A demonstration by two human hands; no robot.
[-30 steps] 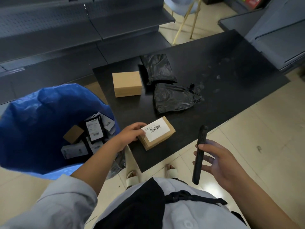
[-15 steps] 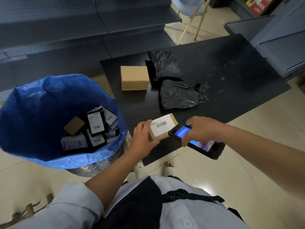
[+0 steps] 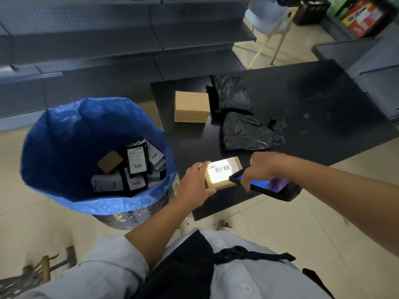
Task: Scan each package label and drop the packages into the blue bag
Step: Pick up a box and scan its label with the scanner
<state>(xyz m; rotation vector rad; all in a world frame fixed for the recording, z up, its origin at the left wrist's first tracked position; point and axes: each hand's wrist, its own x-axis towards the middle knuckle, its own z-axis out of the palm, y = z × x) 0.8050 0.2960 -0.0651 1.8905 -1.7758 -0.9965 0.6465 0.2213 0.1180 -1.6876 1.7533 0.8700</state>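
A small cardboard box [image 3: 222,172] with a white barcode label lies near the front left corner of the black table [image 3: 323,100]. My left hand [image 3: 195,183] grips its left end. My right hand [image 3: 262,166] holds a black handheld scanner [image 3: 269,186] just right of the box, and bright light from the scanner falls on the label. The blue bag [image 3: 64,134] stands open on the floor left of the table, with several labelled packages inside. On the table lie a plain cardboard box [image 3: 191,107] and two black poly packages [image 3: 232,92] [image 3: 248,131].
Grey metal shelving [image 3: 108,50] runs along the back, and another grey unit [image 3: 375,67] stands at the right. A stool with pale legs [image 3: 272,35] stands beyond the table. A broom-like object [image 3: 32,275] lies on the tiled floor at the lower left.
My right hand swung the scanner from beside my body over to the box and its light now shines on the label. My left hand shifted to hold the box's left end.
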